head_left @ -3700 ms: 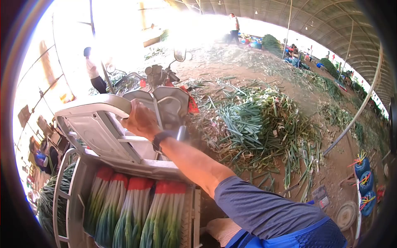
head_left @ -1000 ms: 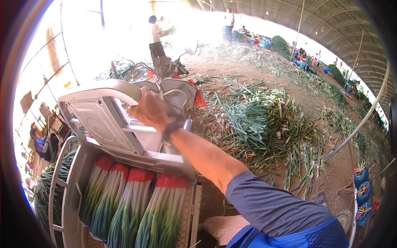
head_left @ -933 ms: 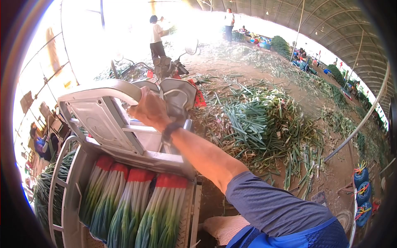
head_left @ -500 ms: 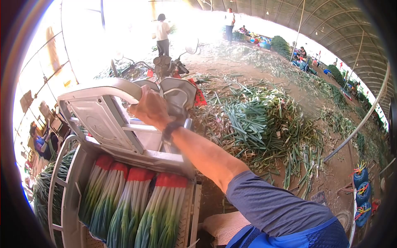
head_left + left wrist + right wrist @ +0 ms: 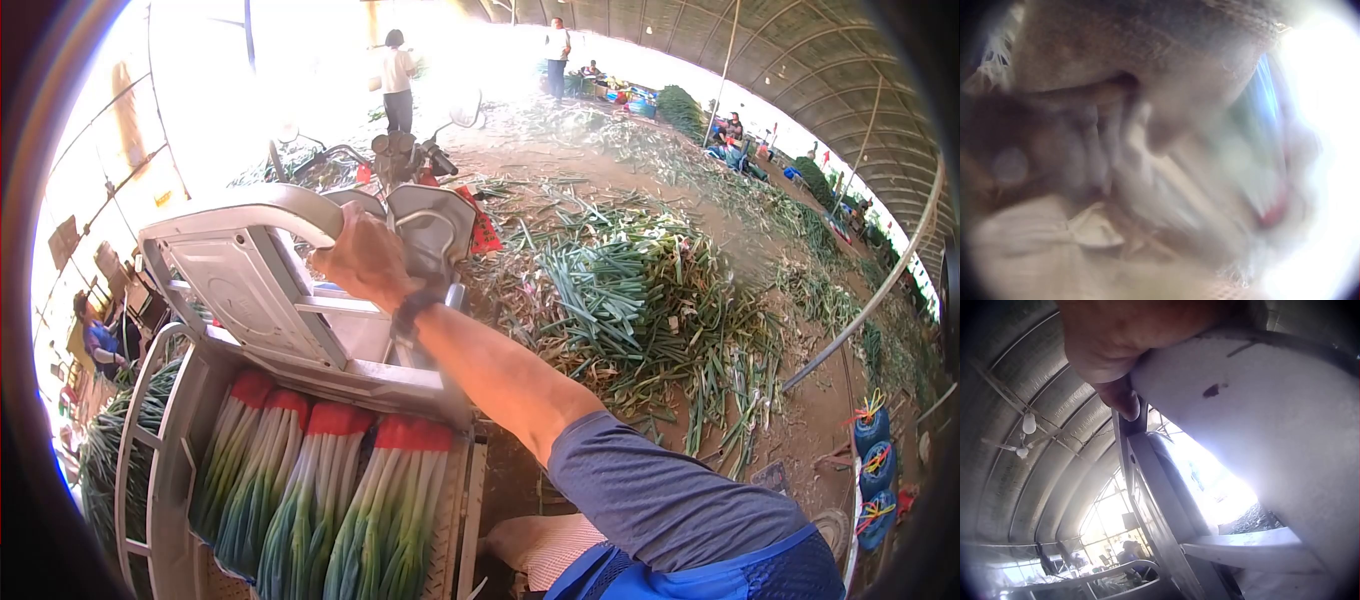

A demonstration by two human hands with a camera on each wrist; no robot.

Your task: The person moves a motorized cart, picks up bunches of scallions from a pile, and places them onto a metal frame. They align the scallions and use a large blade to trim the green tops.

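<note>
In the head view my right hand [image 5: 365, 260] grips the top right corner of a pale metal backrest [image 5: 240, 290]. The right wrist view shows that hand [image 5: 1122, 350] from below, its thumb curled under the pale curved rail [image 5: 1247, 412]. Below the backrest, bundles of long green and white stalks [image 5: 310, 490] with red wrapping at their upper ends lie side by side in a metal cargo bed [image 5: 468, 520]. The left wrist view is badly blurred; a large brown shape fills its top, and whether it is my left hand I cannot tell. The head view does not show that hand.
Handlebars with mirrors [image 5: 395, 155] stand beyond the backrest. Loose stalks [image 5: 640, 290] are heaped on the ground to the right, near a slanted pole [image 5: 880, 285]. Blue bundles [image 5: 875, 465] stand at the far right. People [image 5: 396, 80] are in the background.
The head view has shifted a little since the oldest frame. A person in a white top has moved right, behind the handlebars. My right hand has stayed on the backrest.
</note>
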